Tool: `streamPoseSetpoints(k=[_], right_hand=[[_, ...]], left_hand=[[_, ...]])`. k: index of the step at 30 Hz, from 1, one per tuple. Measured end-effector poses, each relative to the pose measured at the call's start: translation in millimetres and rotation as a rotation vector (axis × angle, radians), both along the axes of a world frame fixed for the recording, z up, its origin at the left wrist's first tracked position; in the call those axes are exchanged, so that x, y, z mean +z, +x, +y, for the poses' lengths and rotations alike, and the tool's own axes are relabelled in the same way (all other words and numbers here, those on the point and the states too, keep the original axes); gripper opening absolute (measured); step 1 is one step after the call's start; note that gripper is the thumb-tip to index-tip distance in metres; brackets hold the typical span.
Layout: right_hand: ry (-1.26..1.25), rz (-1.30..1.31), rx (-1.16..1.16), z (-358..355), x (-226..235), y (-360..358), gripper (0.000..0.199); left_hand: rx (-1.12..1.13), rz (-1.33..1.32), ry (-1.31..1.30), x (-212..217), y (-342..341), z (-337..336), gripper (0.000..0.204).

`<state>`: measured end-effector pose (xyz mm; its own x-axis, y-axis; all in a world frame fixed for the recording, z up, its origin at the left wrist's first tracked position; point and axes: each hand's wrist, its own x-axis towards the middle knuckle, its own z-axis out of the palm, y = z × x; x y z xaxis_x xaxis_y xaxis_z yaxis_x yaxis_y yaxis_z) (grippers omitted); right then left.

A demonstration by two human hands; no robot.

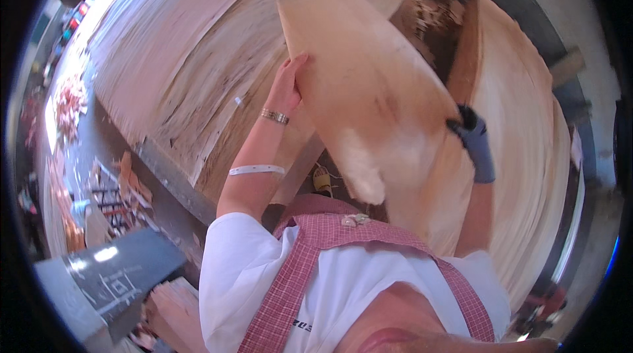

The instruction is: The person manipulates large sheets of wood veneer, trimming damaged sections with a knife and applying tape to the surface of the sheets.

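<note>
In the head view, a wood veneer sheet (369,83) is up in both hands just past twelve o'clock, the bare left hand (288,86) pinching its edge at eleven, the gloved right hand (471,129) gripping its edge at two. This sheet looks picked up but not set down; many layers remain in the veneer stacks at ten (171,69) and three (521,155). The grey box-like case (132,264) at eight shows no contents.
</note>
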<state>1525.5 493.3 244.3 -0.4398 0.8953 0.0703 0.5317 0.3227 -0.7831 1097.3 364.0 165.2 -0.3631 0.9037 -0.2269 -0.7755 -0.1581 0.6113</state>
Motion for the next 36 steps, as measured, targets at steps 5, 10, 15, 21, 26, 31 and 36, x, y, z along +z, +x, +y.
streamPoseSetpoints(k=[5, 10, 15, 21, 26, 31, 36], right_hand=[[0.3, -0.159, 0.401, 159.9, 67.0, -151.5, 0.047], [0.483, -0.254, 0.775, 248.6, 89.7, -342.2, 0.045], [0.75, -0.227, 1.101, 240.6, 97.6, -541.9, 0.041], [1.301, 0.356, 1.181, 123.2, 172.5, -667.3, 0.029], [1.457, 0.675, 1.368, 66.1, 188.0, -604.5, 0.041], [1.568, 0.236, 1.69, 12.1, 73.4, -551.3, 0.06], [1.026, -0.058, 1.774, -5.6, -38.5, -515.7, 0.066]], left_hand=[[0.216, -0.094, 0.037, 22.8, -54.2, -17.9, 0.035], [0.557, 0.053, 0.162, 17.1, -86.3, -50.9, 0.04], [0.883, 0.194, 0.009, 15.5, -94.8, -87.6, 0.046], [1.15, 0.089, -0.23, -13.9, -147.9, -103.0, 0.062], [1.114, 0.825, -1.551, -102.5, -91.7, -118.2, 0.083], [0.813, 1.108, -2.048, -132.7, -45.7, -124.4, 0.091], [0.809, 1.117, -1.95, -143.9, -54.8, -139.0, 0.091]])
